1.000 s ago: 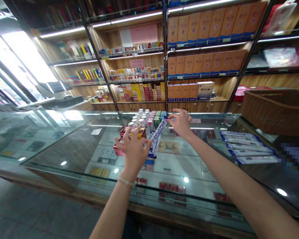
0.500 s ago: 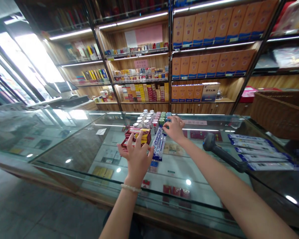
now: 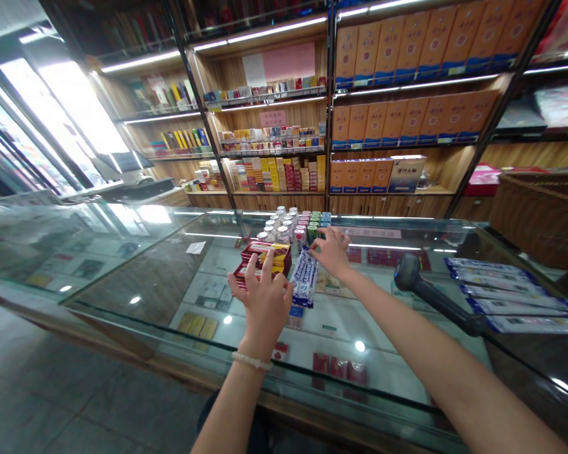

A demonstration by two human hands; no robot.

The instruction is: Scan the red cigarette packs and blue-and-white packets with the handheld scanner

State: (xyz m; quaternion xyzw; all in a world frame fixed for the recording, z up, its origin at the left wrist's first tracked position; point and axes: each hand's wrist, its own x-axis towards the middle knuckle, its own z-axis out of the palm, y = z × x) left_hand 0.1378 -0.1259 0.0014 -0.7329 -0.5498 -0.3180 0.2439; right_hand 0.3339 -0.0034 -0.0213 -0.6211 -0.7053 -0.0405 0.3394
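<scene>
A long blue and white carton (image 3: 305, 285) lies on the glass counter (image 3: 161, 277), on top of others like it. My right hand (image 3: 332, 250) pinches its far end with bent fingers. My left hand (image 3: 265, 296) is open with fingers spread. Its thumb rests against the carton's near end and its fingertips touch a stack of red and yellow cartons (image 3: 265, 257) just to the left.
Small bottles and cans (image 3: 291, 226) stand behind the cartons. A black barcode scanner (image 3: 430, 293) lies to the right, with several more blue and white cartons (image 3: 511, 296) beyond it. A wicker basket (image 3: 542, 214) sits far right. Stocked shelves (image 3: 274, 135) fill the back wall.
The blue and white carton, held tilted above the counter between both hands, has come down flat onto the pile. Both hands lowered with it. The view shifted and the scanner came into sight.
</scene>
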